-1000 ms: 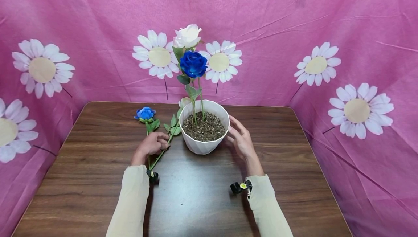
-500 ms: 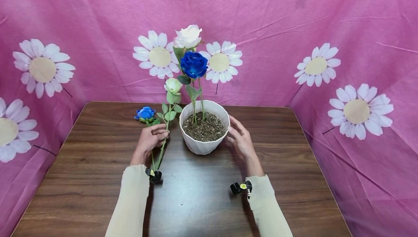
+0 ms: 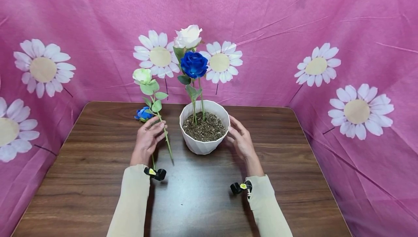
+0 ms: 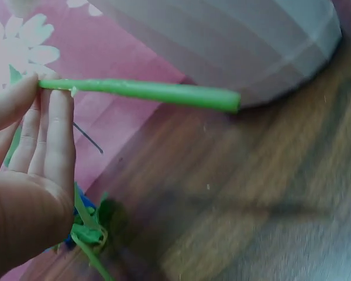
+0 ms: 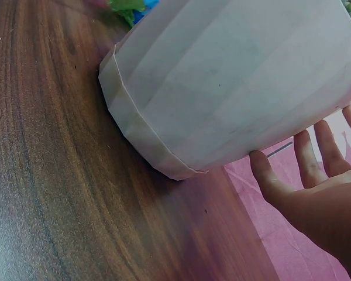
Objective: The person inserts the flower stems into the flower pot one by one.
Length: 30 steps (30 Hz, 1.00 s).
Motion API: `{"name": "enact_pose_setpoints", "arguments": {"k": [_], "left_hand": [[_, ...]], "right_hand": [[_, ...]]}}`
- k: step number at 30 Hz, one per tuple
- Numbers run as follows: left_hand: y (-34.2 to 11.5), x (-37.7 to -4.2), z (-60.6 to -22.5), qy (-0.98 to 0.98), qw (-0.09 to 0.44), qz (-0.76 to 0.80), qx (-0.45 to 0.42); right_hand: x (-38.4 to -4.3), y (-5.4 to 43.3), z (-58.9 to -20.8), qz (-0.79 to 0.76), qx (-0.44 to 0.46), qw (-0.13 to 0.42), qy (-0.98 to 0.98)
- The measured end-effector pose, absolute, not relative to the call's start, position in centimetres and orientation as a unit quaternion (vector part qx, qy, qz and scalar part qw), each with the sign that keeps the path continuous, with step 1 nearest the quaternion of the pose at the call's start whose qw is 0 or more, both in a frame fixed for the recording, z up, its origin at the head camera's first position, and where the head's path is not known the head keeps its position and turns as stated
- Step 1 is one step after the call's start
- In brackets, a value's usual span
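My left hand (image 3: pixel 146 142) pinches the thin green stem of a pale green-white artificial rose (image 3: pixel 142 76) between thumb and fingers. Its bloom points up and away. In the left wrist view, the stem's cut end (image 4: pixel 231 100) sticks out past the fingertips, above the table. My right hand (image 3: pixel 243 144) touches the right side of the white faceted pot (image 3: pixel 202 147) with its fingertips, fingers spread. Dark soil (image 3: pixel 209 130) fills much of the pot. A blue rose (image 3: pixel 194 64) and a white rose (image 3: pixel 187 36) stand upright in it.
Another blue rose (image 3: pixel 143 114) lies on the wooden table (image 3: pixel 277 200), partly hidden behind my left hand. Its stem runs toward my left wrist. Behind the table hangs a pink cloth (image 3: pixel 261 19) printed with daisies.
My left hand has lifted the green-white rose off the table, swinging its bloom up and leftward from beside the pot. The stem end now points right and down. My right hand has stayed on the pot.
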<state>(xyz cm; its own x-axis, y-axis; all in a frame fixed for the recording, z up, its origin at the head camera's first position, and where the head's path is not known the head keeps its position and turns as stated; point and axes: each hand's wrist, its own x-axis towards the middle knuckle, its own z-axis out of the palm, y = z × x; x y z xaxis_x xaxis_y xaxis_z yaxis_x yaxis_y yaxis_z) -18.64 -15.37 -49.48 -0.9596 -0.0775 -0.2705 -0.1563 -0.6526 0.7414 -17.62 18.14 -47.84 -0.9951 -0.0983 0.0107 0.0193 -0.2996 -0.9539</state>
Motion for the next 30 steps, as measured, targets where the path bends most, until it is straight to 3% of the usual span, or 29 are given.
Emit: {"name": "enact_pose_setpoints", "arguments": {"k": [18,30], "left_hand": [[-14.8,-18.2,-47.4,0.327,0.002,0.941,-0.082],[-14.4,-18.2,-44.6,0.321,-0.038,0.945,-0.043]], "right_hand": [[-17.7,18.2,-47.9,-0.805,-0.036,0.038,0.591],[-17.8,18.3,-48.1,-0.804,-0.030,0.038,0.593]]}}
